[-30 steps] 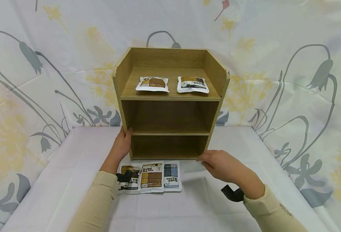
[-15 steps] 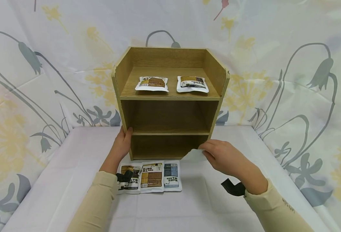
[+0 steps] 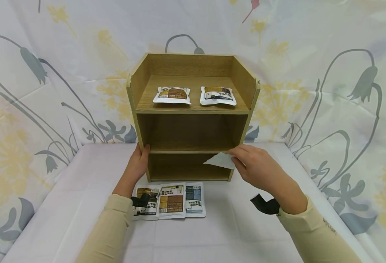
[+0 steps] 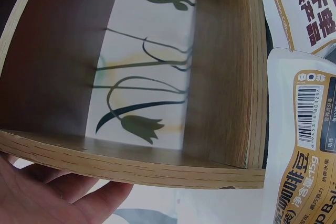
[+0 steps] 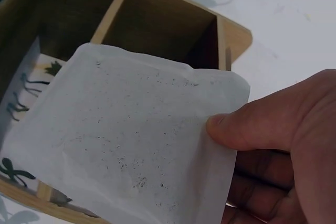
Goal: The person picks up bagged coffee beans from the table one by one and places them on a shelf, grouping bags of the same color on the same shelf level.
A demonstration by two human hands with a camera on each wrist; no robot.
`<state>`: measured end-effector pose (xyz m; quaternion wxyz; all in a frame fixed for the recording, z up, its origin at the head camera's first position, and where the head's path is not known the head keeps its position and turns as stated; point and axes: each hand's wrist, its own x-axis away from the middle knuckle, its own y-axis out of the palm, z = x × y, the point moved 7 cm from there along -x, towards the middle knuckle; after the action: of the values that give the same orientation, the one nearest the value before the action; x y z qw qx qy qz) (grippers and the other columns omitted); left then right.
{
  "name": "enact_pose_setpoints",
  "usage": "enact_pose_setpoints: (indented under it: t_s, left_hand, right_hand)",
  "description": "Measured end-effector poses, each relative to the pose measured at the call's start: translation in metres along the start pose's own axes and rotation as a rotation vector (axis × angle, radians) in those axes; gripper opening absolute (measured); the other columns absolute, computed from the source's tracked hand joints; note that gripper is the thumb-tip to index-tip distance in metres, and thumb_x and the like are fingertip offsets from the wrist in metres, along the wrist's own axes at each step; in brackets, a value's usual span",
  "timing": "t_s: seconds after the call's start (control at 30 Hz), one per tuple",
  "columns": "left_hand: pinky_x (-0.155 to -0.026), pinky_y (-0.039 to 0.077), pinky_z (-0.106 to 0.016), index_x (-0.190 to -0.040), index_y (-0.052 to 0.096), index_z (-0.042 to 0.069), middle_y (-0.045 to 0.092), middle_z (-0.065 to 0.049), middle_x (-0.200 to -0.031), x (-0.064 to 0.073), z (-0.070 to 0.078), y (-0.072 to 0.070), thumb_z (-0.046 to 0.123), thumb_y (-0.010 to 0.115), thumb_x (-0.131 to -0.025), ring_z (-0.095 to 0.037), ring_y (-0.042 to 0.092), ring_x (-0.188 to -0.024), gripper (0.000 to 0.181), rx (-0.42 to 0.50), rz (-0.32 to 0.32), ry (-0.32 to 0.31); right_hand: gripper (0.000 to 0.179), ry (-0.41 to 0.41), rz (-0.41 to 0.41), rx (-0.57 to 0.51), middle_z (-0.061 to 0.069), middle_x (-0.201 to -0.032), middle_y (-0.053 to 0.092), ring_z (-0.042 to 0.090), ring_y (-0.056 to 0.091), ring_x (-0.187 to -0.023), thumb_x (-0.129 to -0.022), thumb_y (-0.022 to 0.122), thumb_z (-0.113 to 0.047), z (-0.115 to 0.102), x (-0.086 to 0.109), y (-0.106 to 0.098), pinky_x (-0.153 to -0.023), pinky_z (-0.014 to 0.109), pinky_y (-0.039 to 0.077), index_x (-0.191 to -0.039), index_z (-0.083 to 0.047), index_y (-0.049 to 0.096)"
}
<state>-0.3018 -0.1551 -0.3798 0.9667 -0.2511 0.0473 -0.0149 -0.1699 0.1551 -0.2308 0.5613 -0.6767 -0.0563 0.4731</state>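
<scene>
- Nearest in my head view, three flat pouches overlap in a row on the white cloth, long sides running away from the person; a black strap on the left wrist partly covers the left one.
- Beyond them, the right hand pinches a pale packet between thumb and fingers, raised before the lower compartment.
- From those fingertips it points left and slightly down; foreshortened here, so I can't judge its longer axis.
- My right wrist view shows a matte, dark-specked face with rounded corners; the bottom is cut off, the other face hidden.
- The left hand grips the left side of the wood-grained shelf, thumb at its front edge, fingers outside.
- Higher and farther, two puffy pouches lie on the top tier, small print unreadable.
- Behind hangs floral fabric.
</scene>
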Motion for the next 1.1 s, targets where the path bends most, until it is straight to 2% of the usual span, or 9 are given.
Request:
enact_pose_setpoints:
  t_s: [0.3, 0.5, 0.7, 1.1]
  left_hand:
    - [-0.111, 0.029, -0.062, -0.157, 0.003, 0.013, 0.027, -0.026, -0.155, -0.001, 0.002, -0.002, 0.056, 0.019, -0.102, -0.046, 0.034, -0.138, 0.072, -0.002, -0.006, 0.006]
    - [-0.111, 0.029, -0.061, -0.157, 0.004, 0.014, 0.029, -0.025, -0.154, -0.001, 0.001, 0.000, 0.055, 0.020, -0.102, -0.045, 0.035, -0.138, 0.070, 0.005, -0.004, -0.001]
    - [-0.111, 0.030, -0.061, -0.157, 0.004, 0.015, 0.028, -0.025, -0.154, -0.002, 0.002, 0.000, 0.055, 0.020, -0.102, -0.045, 0.035, -0.138, 0.070, 0.011, -0.002, 0.012]
    - [-0.110, 0.031, -0.061, -0.157, 0.005, 0.014, 0.031, -0.025, -0.153, -0.002, -0.004, 0.002, 0.056, 0.020, -0.102, -0.045, 0.037, -0.137, 0.071, 0.013, 0.002, 0.009]
  right_hand:
    - [0.018, -0.031, 0.121, 0.011, 0.008, -0.086, 0.069, 0.021, 0.065, -0.073, -0.080, 0.068, 0.007, 0.000, -0.011, -0.016, -0.063, 0.035, 0.055, -0.097, -0.001, 0.069]
    - [0.018, -0.040, 0.170, 0.034, 0.010, -0.087, 0.070, 0.024, 0.067, -0.075, -0.080, 0.068, 0.006, 0.001, -0.017, -0.021, -0.064, 0.036, 0.056, -0.097, 0.000, 0.070]
    - [0.016, -0.022, 0.168, 0.061, 0.010, -0.088, 0.070, 0.024, 0.067, -0.075, -0.082, 0.067, 0.005, 0.004, -0.022, -0.019, -0.063, 0.037, 0.056, -0.098, 0.000, 0.070]
    - [0.015, 0.014, 0.158, 0.072, 0.011, -0.090, 0.070, 0.027, 0.067, -0.079, -0.084, 0.066, 0.005, 0.014, -0.022, 0.002, -0.066, 0.038, 0.057, -0.097, 0.001, 0.070]
